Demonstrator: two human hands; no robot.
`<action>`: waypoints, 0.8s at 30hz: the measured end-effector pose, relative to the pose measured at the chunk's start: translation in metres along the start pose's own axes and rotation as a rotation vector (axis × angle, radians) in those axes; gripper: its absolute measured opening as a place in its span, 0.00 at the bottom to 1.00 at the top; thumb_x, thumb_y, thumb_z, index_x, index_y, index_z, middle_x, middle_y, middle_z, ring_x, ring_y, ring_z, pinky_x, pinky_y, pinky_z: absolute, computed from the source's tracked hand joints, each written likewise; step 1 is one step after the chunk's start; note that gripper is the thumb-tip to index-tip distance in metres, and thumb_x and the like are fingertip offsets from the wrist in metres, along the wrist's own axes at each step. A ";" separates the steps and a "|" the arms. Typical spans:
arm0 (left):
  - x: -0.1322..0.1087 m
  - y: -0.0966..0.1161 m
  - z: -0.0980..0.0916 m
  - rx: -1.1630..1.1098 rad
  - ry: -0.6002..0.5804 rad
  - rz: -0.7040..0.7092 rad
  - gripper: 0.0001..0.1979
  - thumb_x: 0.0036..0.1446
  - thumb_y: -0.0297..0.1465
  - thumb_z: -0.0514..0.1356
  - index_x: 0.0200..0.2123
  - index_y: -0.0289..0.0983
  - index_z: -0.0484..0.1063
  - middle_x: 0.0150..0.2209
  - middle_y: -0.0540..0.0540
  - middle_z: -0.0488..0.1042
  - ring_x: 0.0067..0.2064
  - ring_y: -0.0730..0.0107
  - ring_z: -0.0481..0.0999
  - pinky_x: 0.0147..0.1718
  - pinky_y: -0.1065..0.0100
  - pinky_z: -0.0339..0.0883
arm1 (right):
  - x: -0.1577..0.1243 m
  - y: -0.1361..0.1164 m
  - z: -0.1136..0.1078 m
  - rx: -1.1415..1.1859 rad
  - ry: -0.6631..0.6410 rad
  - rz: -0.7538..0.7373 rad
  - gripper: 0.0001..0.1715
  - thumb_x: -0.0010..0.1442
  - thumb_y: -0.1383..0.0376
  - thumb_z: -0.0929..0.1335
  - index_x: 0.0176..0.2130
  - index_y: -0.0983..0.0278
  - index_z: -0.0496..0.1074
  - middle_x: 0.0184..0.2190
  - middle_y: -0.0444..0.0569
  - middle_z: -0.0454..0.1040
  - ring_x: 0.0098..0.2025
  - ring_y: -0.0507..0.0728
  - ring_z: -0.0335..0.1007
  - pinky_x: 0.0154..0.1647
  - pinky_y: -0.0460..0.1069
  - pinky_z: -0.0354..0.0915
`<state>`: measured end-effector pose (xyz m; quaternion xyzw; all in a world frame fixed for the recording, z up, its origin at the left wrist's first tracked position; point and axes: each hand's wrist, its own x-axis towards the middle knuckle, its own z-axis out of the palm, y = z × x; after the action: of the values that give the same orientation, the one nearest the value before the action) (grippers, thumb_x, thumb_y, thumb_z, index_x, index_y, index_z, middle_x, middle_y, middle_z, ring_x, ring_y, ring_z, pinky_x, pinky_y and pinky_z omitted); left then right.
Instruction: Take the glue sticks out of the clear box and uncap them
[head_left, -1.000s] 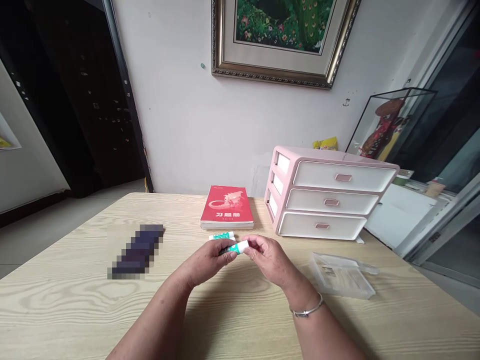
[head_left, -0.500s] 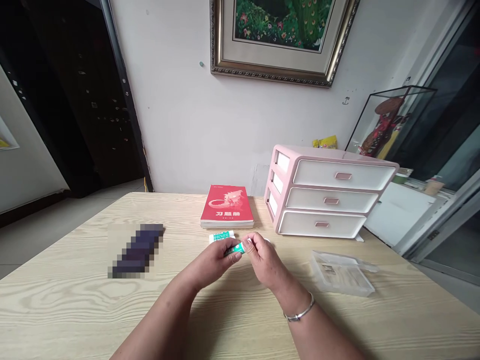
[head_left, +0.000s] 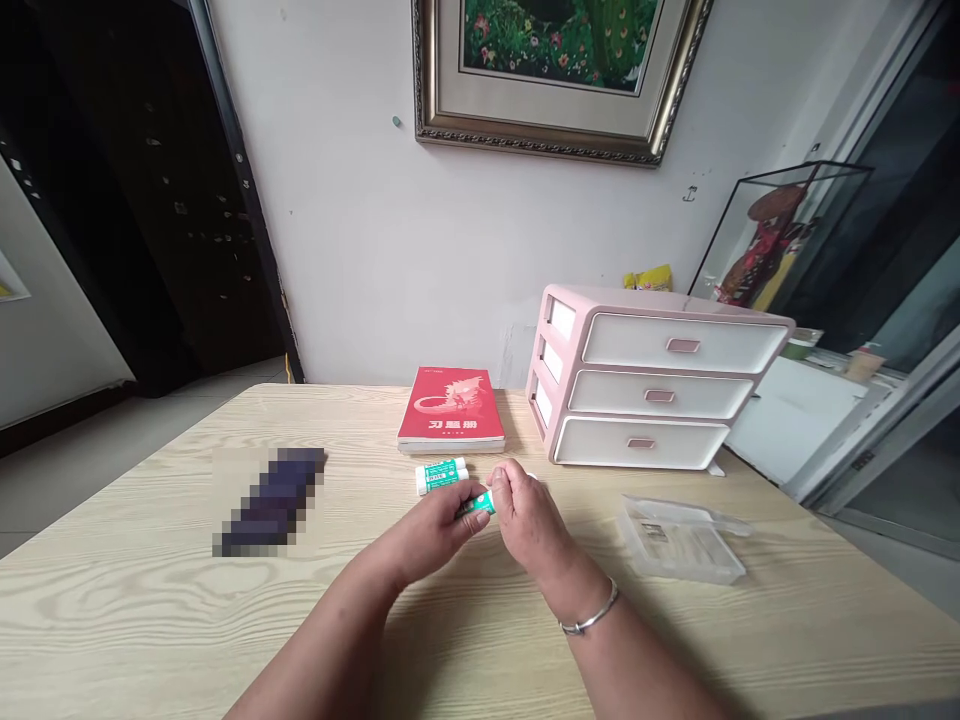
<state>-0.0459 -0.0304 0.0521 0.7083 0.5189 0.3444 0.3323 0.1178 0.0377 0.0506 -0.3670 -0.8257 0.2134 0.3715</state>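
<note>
My left hand [head_left: 450,520] is closed around the body of a green-and-white glue stick [head_left: 482,503], thumb on the near side. My right hand [head_left: 529,515] has its fingers closed over the stick's white end, so that end is mostly hidden. Just beyond my left hand, more green-and-white glue sticks [head_left: 441,475] lie side by side on the table. A small white tip of something peeks out behind my right hand; I cannot make out what it is.
Behind the hands lies a red-covered book [head_left: 450,405]. A pink-and-white drawer unit [head_left: 656,395] stands at back right. Near my right forearm is a clear plastic box [head_left: 682,540] with pale items inside. A dark, blurred-out object [head_left: 274,505] rests on the wooden table [head_left: 150,600] at left.
My right hand has turned a little, its fingers curled more tightly over the stick's end. My left hand keeps its grip. More of the glue sticks lying behind shows now.
</note>
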 end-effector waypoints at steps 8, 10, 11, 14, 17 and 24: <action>0.003 0.002 0.010 0.129 0.106 -0.060 0.15 0.62 0.36 0.54 0.51 0.39 0.65 0.43 0.44 0.75 0.42 0.63 0.73 0.41 0.65 0.64 | 0.004 0.015 0.014 0.442 -0.065 0.258 0.31 0.68 0.45 0.56 0.44 0.64 0.73 0.29 0.48 0.72 0.30 0.55 0.67 0.32 0.49 0.62; 0.003 0.004 0.005 -0.120 0.120 -0.123 0.12 0.61 0.38 0.53 0.45 0.39 0.66 0.33 0.49 0.71 0.33 0.69 0.69 0.33 0.69 0.62 | 0.003 0.013 0.011 0.541 -0.009 0.269 0.35 0.67 0.42 0.55 0.47 0.65 0.73 0.22 0.43 0.65 0.25 0.54 0.61 0.27 0.48 0.60; 0.003 0.005 0.003 -0.235 0.150 -0.148 0.12 0.61 0.39 0.52 0.41 0.38 0.66 0.29 0.51 0.68 0.29 0.71 0.66 0.29 0.70 0.59 | 0.003 0.012 0.008 0.557 0.041 0.261 0.35 0.67 0.42 0.55 0.47 0.65 0.72 0.21 0.41 0.61 0.23 0.53 0.59 0.26 0.48 0.59; 0.003 0.011 -0.001 -0.398 0.288 -0.203 0.21 0.62 0.48 0.50 0.31 0.37 0.65 0.20 0.54 0.61 0.23 0.74 0.58 0.24 0.70 0.53 | 0.003 0.013 0.001 0.517 0.179 0.198 0.31 0.68 0.43 0.57 0.46 0.63 0.73 0.20 0.40 0.59 0.24 0.53 0.58 0.26 0.48 0.59; 0.003 0.014 -0.002 -0.389 0.383 -0.263 0.26 0.59 0.53 0.52 0.22 0.38 0.60 0.15 0.54 0.57 0.21 0.75 0.55 0.22 0.70 0.50 | 0.006 0.017 -0.005 0.451 0.235 0.189 0.31 0.67 0.44 0.58 0.45 0.64 0.74 0.22 0.43 0.64 0.25 0.55 0.61 0.27 0.48 0.60; 0.004 0.000 -0.003 -0.530 0.531 -0.288 0.22 0.58 0.49 0.54 0.21 0.38 0.62 0.17 0.54 0.60 0.18 0.76 0.54 0.20 0.69 0.47 | 0.011 0.025 -0.016 0.370 0.319 0.240 0.31 0.66 0.44 0.58 0.42 0.64 0.76 0.23 0.45 0.68 0.27 0.56 0.63 0.29 0.49 0.60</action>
<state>-0.0477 -0.0260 0.0548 0.4044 0.5738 0.5875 0.4027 0.1363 0.0630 0.0504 -0.4171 -0.6541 0.3426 0.5299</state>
